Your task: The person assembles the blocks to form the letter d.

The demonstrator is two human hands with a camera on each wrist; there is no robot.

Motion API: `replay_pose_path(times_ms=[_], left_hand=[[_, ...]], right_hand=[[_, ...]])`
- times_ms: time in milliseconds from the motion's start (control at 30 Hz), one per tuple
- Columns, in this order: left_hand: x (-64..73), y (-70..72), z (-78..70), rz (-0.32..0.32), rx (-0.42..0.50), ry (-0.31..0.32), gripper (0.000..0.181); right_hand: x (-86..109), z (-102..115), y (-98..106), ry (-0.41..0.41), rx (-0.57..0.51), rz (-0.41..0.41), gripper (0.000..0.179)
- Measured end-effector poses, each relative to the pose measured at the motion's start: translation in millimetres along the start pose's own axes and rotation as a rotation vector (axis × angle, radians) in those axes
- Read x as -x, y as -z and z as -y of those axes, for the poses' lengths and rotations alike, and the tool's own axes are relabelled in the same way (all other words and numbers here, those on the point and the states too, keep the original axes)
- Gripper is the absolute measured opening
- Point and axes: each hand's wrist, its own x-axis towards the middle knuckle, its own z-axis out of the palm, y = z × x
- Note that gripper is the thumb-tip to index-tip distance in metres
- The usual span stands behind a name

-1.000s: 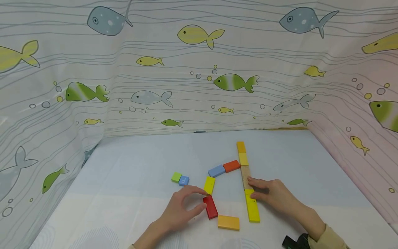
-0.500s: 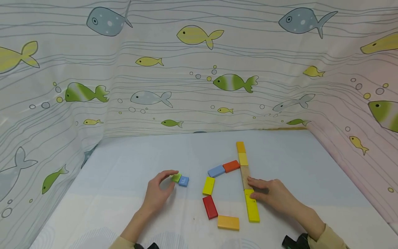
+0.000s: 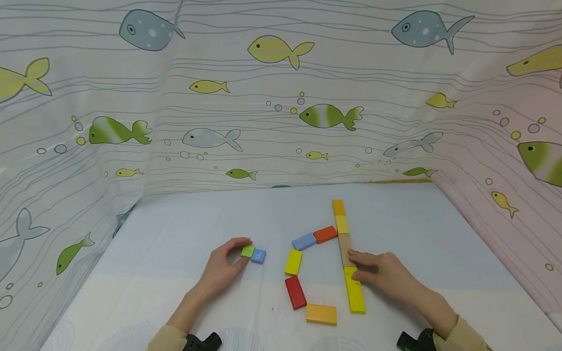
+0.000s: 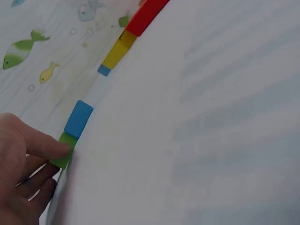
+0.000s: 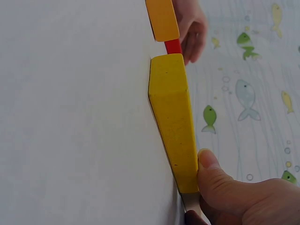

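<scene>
My left hand (image 3: 222, 265) holds a small green block (image 3: 248, 251) between thumb and index finger. A small blue block (image 3: 258, 256) with a pale mark on top sits against its right side. In the left wrist view, the thumb (image 4: 58, 149) lies over the green block. My right hand (image 3: 391, 275) rests its fingertips against a straight column of blocks. Its index finger touches the plain wooden block (image 3: 345, 246), and its thumb (image 5: 209, 161) lies along the side of the long yellow block (image 5: 176, 131).
Left of the column, a curve of blocks runs from orange-red (image 3: 325, 235) through blue (image 3: 304, 241), yellow (image 3: 293, 263) and red (image 3: 296, 292) to light orange (image 3: 321, 314). Two yellowish blocks (image 3: 340, 216) top the column. A fish-print cloth (image 3: 263, 112) hangs behind the white table.
My left hand has left the red block, moved left and back, and pinched the green block. The yellow block of the curve sits slightly further left. The right hand stays in place.
</scene>
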Motion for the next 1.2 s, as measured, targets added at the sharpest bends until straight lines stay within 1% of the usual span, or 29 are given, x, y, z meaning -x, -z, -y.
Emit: replay_pose_path(times_ms=[267,400,533,600,667,800,867,933,1033,1133,1200], left_hand=[[3.0,4.2,9.3,0.003,-0.007,-0.009,0.044],[5.5,6.9,11.1,-0.018,-0.009,0.0,0.045],[10.0,8.2,7.5,-0.061,0.006,0.026,0.044],[12.5,6.6,1.7,-0.074,0.027,0.04,0.042],[14.6,2.9,-7.6,-0.073,0.049,0.041,0.042],[16.1,-8.9,-31.6,-0.017,0.087,0.018,0.041],[16.0,-16.3,-42.4,0.026,0.087,-0.012,0.041],[16.1,-23.8,-50.8,0.064,0.095,-0.056,0.041],[16.7,-34.3,-59.4,0.108,0.105,-0.128,0.041],[17.6,-43.0,-64.7,0.14,0.126,-0.182,0.039],[18.4,-48.1,-67.6,0.164,0.144,-0.19,0.038]], right_hand=[[0.1,0.6,-0.1,-0.028,-0.006,0.001,0.055],[0.2,-0.6,-0.6,-0.022,-0.008,0.0,0.056],[0.2,-1.6,-0.7,-0.008,-0.005,0.003,0.056],[0.2,-1.4,-0.4,-0.009,-0.004,0.004,0.056],[0.2,-1.2,0.2,-0.009,-0.003,0.005,0.056],[0.5,-1.0,0.3,-0.008,-0.003,0.003,0.055],[0.6,-1.1,-0.1,-0.007,-0.004,0.001,0.055],[0.5,-1.5,-0.6,-0.003,-0.002,0.0,0.055],[0.2,-2.0,-1.4,0.004,0.007,-0.003,0.055],[0.0,-2.1,-1.5,0.01,0.013,-0.007,0.054],[-0.2,-1.9,-1.5,0.009,0.01,-0.007,0.054]])
